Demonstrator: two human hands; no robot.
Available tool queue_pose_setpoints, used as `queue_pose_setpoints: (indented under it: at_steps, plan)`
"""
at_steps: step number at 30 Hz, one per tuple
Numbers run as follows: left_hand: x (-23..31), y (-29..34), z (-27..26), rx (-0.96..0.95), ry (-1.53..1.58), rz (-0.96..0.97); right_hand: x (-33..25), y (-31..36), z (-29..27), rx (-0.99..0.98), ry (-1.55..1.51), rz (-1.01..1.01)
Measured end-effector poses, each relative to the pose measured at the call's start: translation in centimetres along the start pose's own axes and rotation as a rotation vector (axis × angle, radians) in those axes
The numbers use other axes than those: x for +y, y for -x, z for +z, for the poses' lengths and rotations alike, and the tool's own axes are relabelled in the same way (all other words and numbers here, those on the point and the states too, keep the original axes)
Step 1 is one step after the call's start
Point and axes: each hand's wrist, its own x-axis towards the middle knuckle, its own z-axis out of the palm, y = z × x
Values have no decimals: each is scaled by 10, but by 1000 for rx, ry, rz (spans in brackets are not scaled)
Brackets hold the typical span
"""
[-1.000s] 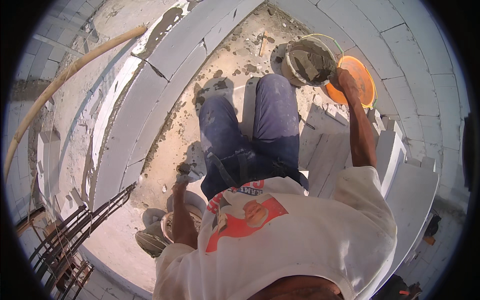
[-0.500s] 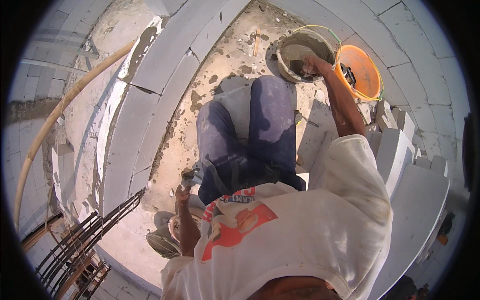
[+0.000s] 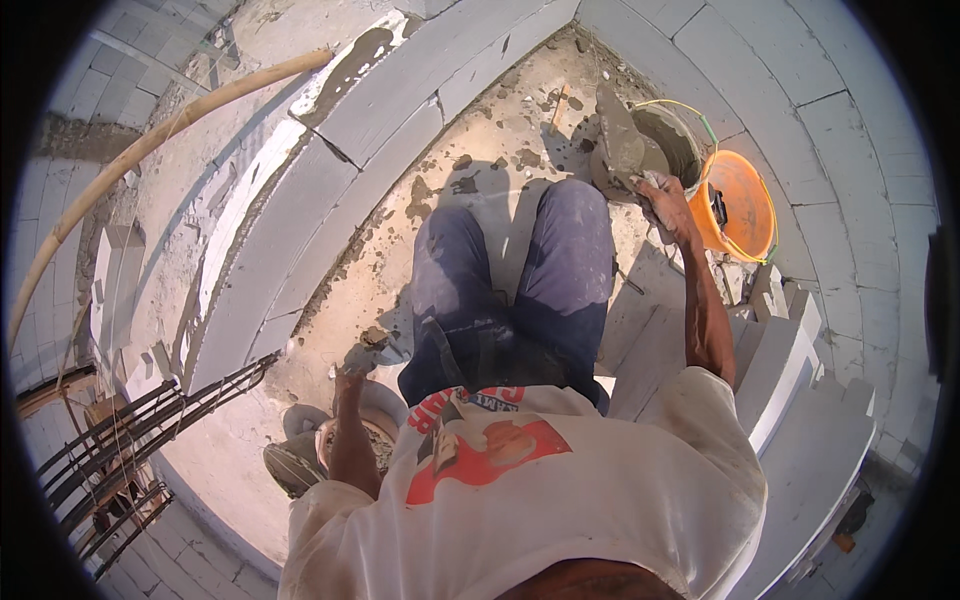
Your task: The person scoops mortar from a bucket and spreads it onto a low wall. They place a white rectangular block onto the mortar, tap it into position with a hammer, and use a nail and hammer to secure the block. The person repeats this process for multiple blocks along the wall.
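My right hand [image 3: 668,207] grips a trowel [image 3: 622,150] whose broad blade is heaped with wet grey mortar. The blade is raised at the near left rim of a mortar bucket [image 3: 668,135], hiding part of it. Low at my left side, my left hand [image 3: 350,374] looks closed, its fingers partly hidden. A grey, mortar-smeared piece [image 3: 376,342] shows right at its fingertips; I cannot make out its kind. Beside my left forearm stands a round container [image 3: 378,418] with mortar-like stuff inside.
An orange bucket [image 3: 742,205] stands right of the mortar bucket. A low wall of grey blocks [image 3: 300,235] runs along the left, with mortar on top. Loose blocks [image 3: 775,375] are stacked at my right. Steel bars [image 3: 150,440] jut out lower left. Mortar blobs dot the floor [image 3: 400,270].
My right hand has lifted the trowel out of the mortar bucket, now loaded with mortar. My left hand has shifted slightly, staying low at my left side. The whole view has shifted.
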Motion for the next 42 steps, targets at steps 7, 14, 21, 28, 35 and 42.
queue_pose_setpoints:
  at_steps: [7,14,21,28,35,42]
  plan:
    - [-9,-1,-6,-42,-109,-140,-166,51,141,-366,248,-499]
    - [15,19,31,-57,-142,-189,-271,134,313,-156,1035,-1365]
    - [-22,-8,52,-74,-87,-247,-293,132,355,-90,1401,-1445]
    - [22,15,43,-58,-76,-261,-313,59,315,-84,1501,-1300]
    - [6,11,10,-303,9,-248,-299,125,417,-424,1050,-1558]
    - [27,30,29,13,-163,-199,-268,125,333,-310,785,-1130]
